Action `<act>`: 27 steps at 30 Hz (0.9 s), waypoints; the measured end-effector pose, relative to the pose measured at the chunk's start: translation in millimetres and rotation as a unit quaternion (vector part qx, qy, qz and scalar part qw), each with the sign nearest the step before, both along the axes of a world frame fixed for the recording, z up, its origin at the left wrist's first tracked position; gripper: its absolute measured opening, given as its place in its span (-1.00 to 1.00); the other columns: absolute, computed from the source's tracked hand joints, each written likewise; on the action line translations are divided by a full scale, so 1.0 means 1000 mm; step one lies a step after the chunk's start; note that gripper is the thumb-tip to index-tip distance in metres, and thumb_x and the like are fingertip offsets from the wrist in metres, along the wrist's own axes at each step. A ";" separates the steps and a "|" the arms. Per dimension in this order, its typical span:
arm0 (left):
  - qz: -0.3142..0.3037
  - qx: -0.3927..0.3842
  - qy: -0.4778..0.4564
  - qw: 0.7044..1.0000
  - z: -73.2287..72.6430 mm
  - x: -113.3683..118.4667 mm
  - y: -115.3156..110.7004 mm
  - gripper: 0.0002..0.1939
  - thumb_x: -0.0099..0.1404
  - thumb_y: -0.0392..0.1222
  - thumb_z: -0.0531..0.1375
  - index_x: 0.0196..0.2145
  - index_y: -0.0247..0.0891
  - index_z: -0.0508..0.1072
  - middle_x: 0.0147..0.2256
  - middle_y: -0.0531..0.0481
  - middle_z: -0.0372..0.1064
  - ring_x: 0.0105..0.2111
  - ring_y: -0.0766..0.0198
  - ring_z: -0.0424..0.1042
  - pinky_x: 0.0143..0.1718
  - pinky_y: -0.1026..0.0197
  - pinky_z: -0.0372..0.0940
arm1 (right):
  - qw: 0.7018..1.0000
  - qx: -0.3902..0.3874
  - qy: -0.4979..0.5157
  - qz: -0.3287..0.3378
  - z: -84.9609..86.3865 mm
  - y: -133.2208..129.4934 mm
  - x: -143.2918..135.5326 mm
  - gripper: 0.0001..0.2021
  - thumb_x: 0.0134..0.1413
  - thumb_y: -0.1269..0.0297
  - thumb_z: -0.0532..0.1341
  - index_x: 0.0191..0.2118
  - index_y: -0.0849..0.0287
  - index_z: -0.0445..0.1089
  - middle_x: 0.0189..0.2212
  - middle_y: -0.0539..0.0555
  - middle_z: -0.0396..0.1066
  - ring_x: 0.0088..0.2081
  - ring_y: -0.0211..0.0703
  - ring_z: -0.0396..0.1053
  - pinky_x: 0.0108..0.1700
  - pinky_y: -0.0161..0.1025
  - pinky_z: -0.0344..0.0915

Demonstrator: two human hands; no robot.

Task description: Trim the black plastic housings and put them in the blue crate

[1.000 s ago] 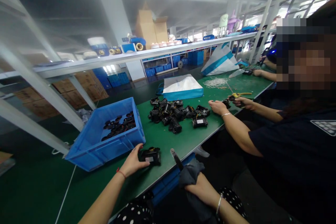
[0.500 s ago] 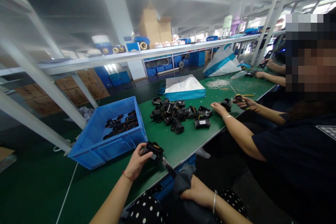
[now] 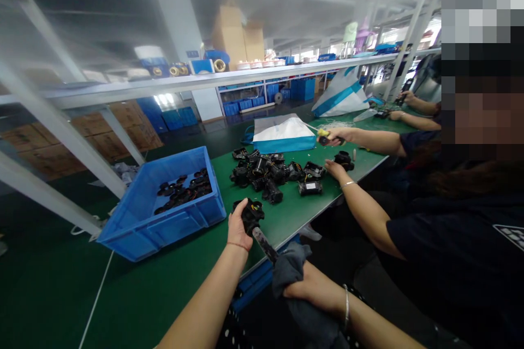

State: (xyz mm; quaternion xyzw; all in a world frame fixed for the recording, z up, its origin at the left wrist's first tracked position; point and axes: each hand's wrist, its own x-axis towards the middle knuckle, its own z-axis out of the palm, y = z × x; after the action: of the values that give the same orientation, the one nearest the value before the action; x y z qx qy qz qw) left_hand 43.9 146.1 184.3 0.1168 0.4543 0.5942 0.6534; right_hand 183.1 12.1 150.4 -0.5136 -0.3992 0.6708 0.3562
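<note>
My left hand (image 3: 239,229) grips a black plastic part (image 3: 252,215) with small yellow wires, held over the front edge of the green table (image 3: 213,262). In my right hand (image 3: 313,286) is a dark grey cloth (image 3: 291,266) wrapped round one end of a flat, blade-like tool (image 3: 265,244). The tool's stained tip touches or nearly touches the underside of the black part. Behind my left hand lies a pile of similar black parts (image 3: 266,169).
A blue bin (image 3: 180,223) holding black round pieces stands at the left. A white and blue bag (image 3: 284,139) lies behind the pile. At the right, a co-worker's hand (image 3: 338,170) is at another black part, the other holding a yellow-handled tool (image 3: 325,135).
My left hand has turned the black part and moved it up and right. The tool has stayed close beneath it. The co-worker's hand with the yellow-handled tool has moved left.
</note>
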 end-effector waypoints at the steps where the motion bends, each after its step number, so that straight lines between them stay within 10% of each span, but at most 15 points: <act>1: 0.010 -0.003 0.000 1.000 -0.001 0.003 0.000 -0.77 0.08 -0.25 0.33 -0.34 -0.29 0.35 -0.50 0.02 0.41 -0.61 0.31 0.41 -0.59 0.31 0.27 | 1.000 -0.008 0.003 -0.002 0.000 -0.002 0.001 -0.56 -0.51 0.33 0.29 -0.30 0.13 0.25 -0.40 -0.06 0.35 -0.24 -0.08 0.33 -0.10 -0.18 0.25; 9: -0.007 0.007 -0.061 0.998 0.004 0.006 -0.010 -0.80 0.29 -0.12 0.16 -0.40 -0.30 0.34 -0.53 0.01 0.40 -0.62 0.33 0.38 -0.65 0.32 0.19 | 0.997 -0.078 0.029 0.010 0.009 -0.006 0.008 -0.56 -0.51 0.32 0.31 -0.32 0.14 0.25 -0.51 -0.11 0.36 -0.42 -0.19 0.34 -0.28 -0.23 0.27; 19: 0.101 0.053 0.087 0.990 -0.011 0.004 -0.010 -0.64 -0.07 -0.15 0.29 -0.32 -0.23 0.26 -0.50 0.12 0.33 -0.54 0.32 0.35 -0.50 0.26 0.28 | 0.990 -0.130 0.026 0.047 0.008 -0.001 0.007 -0.63 -0.56 0.39 0.34 -0.40 0.18 0.34 -0.56 -0.10 0.39 -0.47 -0.22 0.35 -0.27 -0.21 0.32; 27: 0.054 0.048 0.077 0.994 -0.016 0.005 -0.013 -0.56 -0.18 -0.08 0.31 -0.34 -0.24 0.25 -0.50 0.11 0.30 -0.53 0.31 0.34 -0.50 0.24 0.29 | 0.964 -0.229 0.078 0.110 0.007 -0.006 0.008 -0.67 -0.58 0.40 0.23 -0.43 0.19 0.35 -0.66 -0.06 0.40 -0.65 -0.21 0.36 -0.35 -0.11 0.43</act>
State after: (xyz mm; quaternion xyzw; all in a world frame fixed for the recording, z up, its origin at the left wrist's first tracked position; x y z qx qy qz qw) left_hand 48.8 133.2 168.1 0.1685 0.4798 0.6393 0.5768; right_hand 191.1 6.2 157.2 -0.4802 -0.2601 0.8173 0.1835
